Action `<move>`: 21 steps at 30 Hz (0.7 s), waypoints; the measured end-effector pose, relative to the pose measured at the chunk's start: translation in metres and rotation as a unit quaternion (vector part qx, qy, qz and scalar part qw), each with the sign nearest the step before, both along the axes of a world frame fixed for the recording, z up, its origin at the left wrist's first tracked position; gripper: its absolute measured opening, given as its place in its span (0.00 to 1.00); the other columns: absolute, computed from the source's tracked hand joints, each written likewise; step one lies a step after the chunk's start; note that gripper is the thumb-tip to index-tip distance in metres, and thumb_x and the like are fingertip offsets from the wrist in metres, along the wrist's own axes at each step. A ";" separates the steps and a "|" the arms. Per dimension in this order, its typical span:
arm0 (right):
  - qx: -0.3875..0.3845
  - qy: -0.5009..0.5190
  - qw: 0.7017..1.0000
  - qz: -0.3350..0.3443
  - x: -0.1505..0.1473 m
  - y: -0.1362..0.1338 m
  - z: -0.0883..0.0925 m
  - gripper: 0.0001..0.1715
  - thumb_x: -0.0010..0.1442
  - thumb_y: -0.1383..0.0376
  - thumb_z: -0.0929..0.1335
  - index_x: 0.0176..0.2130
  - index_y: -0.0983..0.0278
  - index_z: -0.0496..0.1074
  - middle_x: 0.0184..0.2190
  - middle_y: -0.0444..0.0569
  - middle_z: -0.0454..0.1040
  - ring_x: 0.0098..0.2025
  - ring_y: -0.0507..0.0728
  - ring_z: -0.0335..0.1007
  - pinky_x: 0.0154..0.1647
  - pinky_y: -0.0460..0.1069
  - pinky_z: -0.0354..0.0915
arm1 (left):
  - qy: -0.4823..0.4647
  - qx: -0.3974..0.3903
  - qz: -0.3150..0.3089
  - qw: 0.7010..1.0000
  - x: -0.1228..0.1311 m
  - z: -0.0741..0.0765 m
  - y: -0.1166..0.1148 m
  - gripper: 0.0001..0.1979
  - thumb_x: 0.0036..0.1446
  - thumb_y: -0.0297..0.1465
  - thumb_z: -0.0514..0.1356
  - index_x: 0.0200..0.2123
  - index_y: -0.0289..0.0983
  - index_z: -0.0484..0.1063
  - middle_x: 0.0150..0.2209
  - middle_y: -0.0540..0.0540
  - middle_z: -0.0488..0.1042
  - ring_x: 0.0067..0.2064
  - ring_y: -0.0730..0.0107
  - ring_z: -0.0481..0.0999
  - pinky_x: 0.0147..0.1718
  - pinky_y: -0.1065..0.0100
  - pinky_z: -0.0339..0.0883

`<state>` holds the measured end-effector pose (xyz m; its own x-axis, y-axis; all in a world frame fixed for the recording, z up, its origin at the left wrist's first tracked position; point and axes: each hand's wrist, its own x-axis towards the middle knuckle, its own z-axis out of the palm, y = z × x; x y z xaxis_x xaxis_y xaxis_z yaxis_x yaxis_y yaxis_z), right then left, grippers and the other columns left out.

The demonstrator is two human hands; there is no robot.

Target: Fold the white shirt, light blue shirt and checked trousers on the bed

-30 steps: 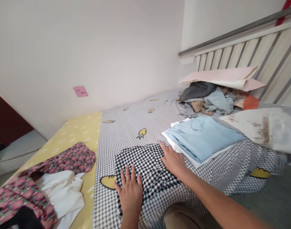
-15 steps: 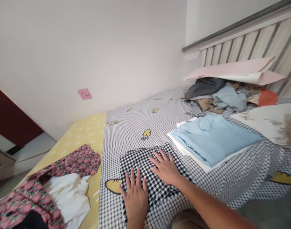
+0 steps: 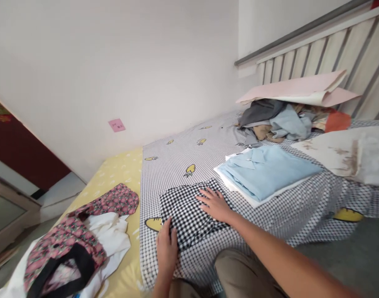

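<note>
A folded black-and-white gingham garment [image 3: 189, 215] lies flat on the bed near its front edge. On its right part my right hand [image 3: 213, 205] rests palm down, fingers spread. At its near left corner is my left hand [image 3: 167, 248], turned partly sideways, touching the edge with extended fingers; some of them are hidden. Just right of the garment sits a folded light blue collared shirt [image 3: 267, 169] on top of white folded cloth [image 3: 260, 203].
On the yellow sheet [image 3: 123, 165] at left lie a pink floral garment [image 3: 62, 240] and white cloth [image 3: 118, 240]. A pile of crumpled clothes [image 3: 289, 122] sits under pink sheeting [image 3: 298, 89] by the headboard [image 3: 304, 58]. A stained white cloth [image 3: 335, 151] lies at right.
My left hand has slid from flat on the garment to its near left edge and turned sideways. My right hand stays on the cloth. The view has shifted slightly.
</note>
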<state>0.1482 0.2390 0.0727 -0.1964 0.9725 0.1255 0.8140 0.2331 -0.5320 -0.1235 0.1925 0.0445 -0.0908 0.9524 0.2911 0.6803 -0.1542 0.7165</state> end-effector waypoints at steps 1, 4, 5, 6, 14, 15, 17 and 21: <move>-0.001 0.003 1.000 -0.002 0.008 -0.008 -0.001 0.28 0.68 0.51 0.60 0.64 0.46 0.68 0.73 0.41 0.54 0.75 0.67 0.41 0.72 0.71 0.37 | -0.055 0.001 0.017 0.998 -0.013 -0.002 -0.008 0.24 0.64 0.38 0.50 0.58 0.36 0.71 0.60 0.36 0.74 0.64 0.54 0.70 0.67 0.48 0.57; 0.016 0.067 0.997 -0.048 0.033 -0.041 -0.010 0.30 0.67 0.53 0.59 0.63 0.54 0.70 0.71 0.51 0.59 0.73 0.68 0.49 0.71 0.72 0.42 | -0.159 -0.017 0.059 0.985 -0.039 -0.005 -0.037 0.25 0.63 0.39 0.52 0.60 0.37 0.66 0.56 0.37 0.78 0.61 0.57 0.73 0.65 0.51 0.62; 0.031 0.136 0.987 -0.082 0.041 -0.055 -0.014 0.29 0.66 0.52 0.60 0.60 0.57 0.72 0.69 0.55 0.64 0.71 0.68 0.55 0.70 0.70 0.48 | -0.176 -0.025 0.065 0.982 -0.042 -0.005 -0.046 0.25 0.62 0.38 0.53 0.60 0.38 0.65 0.55 0.38 0.78 0.60 0.58 0.74 0.64 0.52 0.63; 0.050 0.227 0.965 -0.117 0.046 -0.069 -0.018 0.29 0.64 0.51 0.62 0.58 0.59 0.74 0.66 0.56 0.67 0.68 0.67 0.60 0.69 0.68 0.54 | -0.192 -0.032 0.071 0.978 -0.043 -0.004 -0.053 0.25 0.60 0.38 0.55 0.60 0.39 0.66 0.55 0.38 0.79 0.60 0.59 0.75 0.64 0.53 0.63; -0.159 0.641 0.691 -0.295 0.039 -0.181 -0.045 0.26 0.42 0.52 0.77 0.40 0.61 0.78 0.34 0.52 0.82 0.36 0.62 0.80 0.42 0.55 0.77 | -0.171 -0.110 0.151 0.967 -0.023 0.000 -0.054 0.27 0.53 0.35 0.64 0.57 0.33 0.70 0.53 0.33 0.79 0.54 0.57 0.78 0.52 0.60 0.72; -0.176 0.657 0.669 -0.299 0.035 -0.188 -0.049 0.27 0.40 0.54 0.78 0.40 0.61 0.78 0.33 0.51 0.82 0.35 0.60 0.80 0.40 0.54 0.77 | -0.167 -0.129 0.159 0.965 -0.023 0.001 -0.052 0.26 0.56 0.37 0.62 0.56 0.32 0.70 0.51 0.33 0.79 0.51 0.57 0.80 0.48 0.61 0.74; -0.197 0.675 0.645 -0.300 0.030 -0.196 -0.057 0.27 0.38 0.56 0.79 0.40 0.61 0.77 0.32 0.50 0.82 0.33 0.58 0.80 0.38 0.51 0.77 | -0.149 -0.166 0.171 0.960 -0.021 0.005 -0.051 0.25 0.60 0.42 0.58 0.54 0.31 0.72 0.47 0.34 0.81 0.44 0.57 0.83 0.40 0.62 0.75; -0.222 0.682 0.641 -0.273 0.018 -0.196 -0.060 0.27 0.39 0.55 0.79 0.39 0.61 0.77 0.31 0.48 0.82 0.32 0.58 0.79 0.37 0.51 0.76 | -0.056 -0.211 0.190 0.957 -0.016 0.018 -0.045 0.25 0.59 0.48 0.57 0.47 0.32 0.74 0.42 0.34 0.82 0.45 0.52 0.81 0.44 0.57 0.73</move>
<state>0.1662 0.0432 0.0127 0.1866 0.8485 -0.4952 -0.5840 -0.3095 -0.7504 -0.1398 0.1478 0.0624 -0.4615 0.8755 -0.1433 0.5458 0.4075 0.7322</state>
